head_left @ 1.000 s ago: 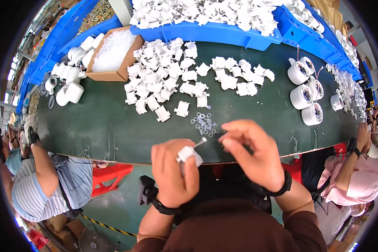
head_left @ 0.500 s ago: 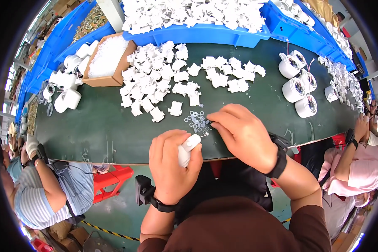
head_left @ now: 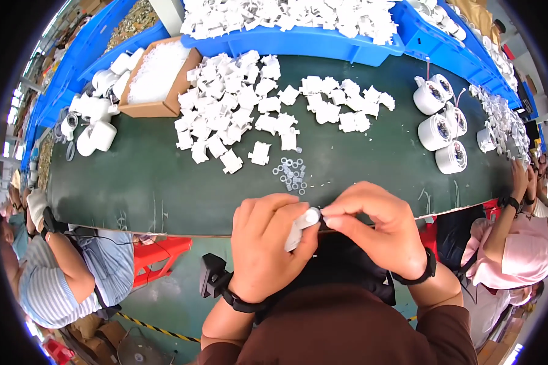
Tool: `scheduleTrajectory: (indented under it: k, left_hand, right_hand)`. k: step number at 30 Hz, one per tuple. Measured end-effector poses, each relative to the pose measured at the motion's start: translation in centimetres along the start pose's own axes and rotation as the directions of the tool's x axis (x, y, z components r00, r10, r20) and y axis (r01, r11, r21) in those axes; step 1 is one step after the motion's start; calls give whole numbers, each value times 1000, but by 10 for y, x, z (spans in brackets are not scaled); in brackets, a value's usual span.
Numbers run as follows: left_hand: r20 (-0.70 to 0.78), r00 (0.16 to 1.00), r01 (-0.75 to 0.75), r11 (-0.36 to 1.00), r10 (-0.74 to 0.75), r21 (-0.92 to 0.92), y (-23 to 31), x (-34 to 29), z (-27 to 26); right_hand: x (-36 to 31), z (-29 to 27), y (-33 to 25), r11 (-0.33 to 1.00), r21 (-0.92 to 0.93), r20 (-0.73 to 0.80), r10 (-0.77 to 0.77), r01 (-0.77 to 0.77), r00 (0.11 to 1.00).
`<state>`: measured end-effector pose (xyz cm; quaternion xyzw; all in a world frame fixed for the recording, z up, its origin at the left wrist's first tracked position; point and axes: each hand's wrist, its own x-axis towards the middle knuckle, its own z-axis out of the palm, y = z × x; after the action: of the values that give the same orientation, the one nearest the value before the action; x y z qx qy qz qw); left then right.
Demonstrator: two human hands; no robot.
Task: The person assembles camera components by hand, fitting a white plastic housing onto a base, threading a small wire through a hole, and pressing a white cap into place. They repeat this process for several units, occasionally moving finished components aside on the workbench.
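MOVED: right hand (head_left: 377,234) back from small clear rings (head_left: 291,175) to meet left hand (head_left: 268,249) | GRIP: left closed round white plastic part (head_left: 301,226), right pinching its tip, near table (head_left: 164,188) edge | RISK: pinched piece, too small to identify, may slip and drop off table edge

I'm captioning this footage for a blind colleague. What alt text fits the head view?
A person's left hand grips a small white plastic part while the right hand pinches at its tip, at the near edge of a dark green table. Beyond lie a little cluster of clear rings, heaps of white parts, blue bins and a cardboard box.
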<state>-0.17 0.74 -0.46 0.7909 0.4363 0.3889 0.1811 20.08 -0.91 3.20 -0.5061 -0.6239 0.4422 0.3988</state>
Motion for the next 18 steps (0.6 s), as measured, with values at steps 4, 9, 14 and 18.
scheduleTrajectory:
  k: [4,9,14,18]
  left_hand:
    - [32,998,-51,998,51,20,1,1,1]
    - [56,996,-64,998,63,14,-1,3,0]
    - [36,995,-93,995,93,19,-3,0,2]
    - [8,995,-98,995,98,19,0,1,6]
  right_hand:
    - [-8,9,4,999,53,-35,1,1,999]
    - [-6,13,16,988,152,-4,-7,7,1000]
    - [-3,17,15,817,527,104,211,-234,972]
    - [0,23,19,776,566,92,276,-278,957]
